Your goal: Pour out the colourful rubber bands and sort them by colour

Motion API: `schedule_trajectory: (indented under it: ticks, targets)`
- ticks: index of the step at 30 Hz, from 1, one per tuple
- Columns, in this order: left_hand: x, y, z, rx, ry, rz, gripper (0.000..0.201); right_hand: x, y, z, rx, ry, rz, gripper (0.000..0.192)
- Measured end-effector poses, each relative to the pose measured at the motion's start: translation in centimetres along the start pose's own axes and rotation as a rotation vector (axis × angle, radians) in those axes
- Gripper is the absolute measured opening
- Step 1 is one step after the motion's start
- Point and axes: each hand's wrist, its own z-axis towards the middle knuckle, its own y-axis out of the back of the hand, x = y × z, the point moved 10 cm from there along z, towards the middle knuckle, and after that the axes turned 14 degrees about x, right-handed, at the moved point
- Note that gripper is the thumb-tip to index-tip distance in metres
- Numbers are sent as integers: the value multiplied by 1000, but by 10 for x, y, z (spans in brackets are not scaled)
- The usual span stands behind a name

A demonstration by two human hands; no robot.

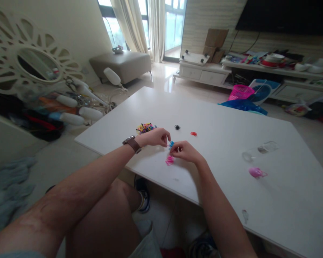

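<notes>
Bare knees sit nearest; beyond them the left hand (157, 137) and right hand (183, 151) meet over the white surface (231, 143), fingers pinched together on a small blue clip (171, 144); a pink clip (169, 160) lies just beside; sorting seems underway; setting it down needs care.

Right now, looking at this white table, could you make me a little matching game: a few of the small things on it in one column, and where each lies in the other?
Things:
1. blue clip
2. multicoloured pile
3. pink plastic piece
4. black clip

Places:
A. beyond the left hand, near the table's left corner
B. between the fingers of both hands
C. alone, out past the right hand, near the red clip
D. far right, by the clear plastic pieces

Pairs: 1-B, 2-A, 3-D, 4-C
</notes>
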Motion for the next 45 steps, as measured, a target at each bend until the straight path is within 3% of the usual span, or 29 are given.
schedule_trajectory:
  ticks: [9,14,18,24,29,35,40,45]
  targets:
    - [-13,-38,14,134,-5,20,32,-20,53,-21,-421,20,277,19]
    - [-19,-46,16,196,-26,-14,30,-32,63,-29,-564,6,326,20]
    - [-12,-26,9,158,37,30,22,-37,71,-36,-657,-23,330,18]
    - [15,21,-8,-60,239,144,19,-51,88,-56,-833,-122,186,18]
    - [31,43,-18,-185,368,235,22,-59,102,-45,-758,-296,-122,14]
    - [52,68,-40,-369,565,196,26,-62,121,9,-602,-381,-366,13]
    - [71,67,-44,-365,587,156,26,-74,124,44,-521,-461,-475,16]
    - [83,65,-41,-362,557,126,26,-78,121,51,-490,-482,-509,18]
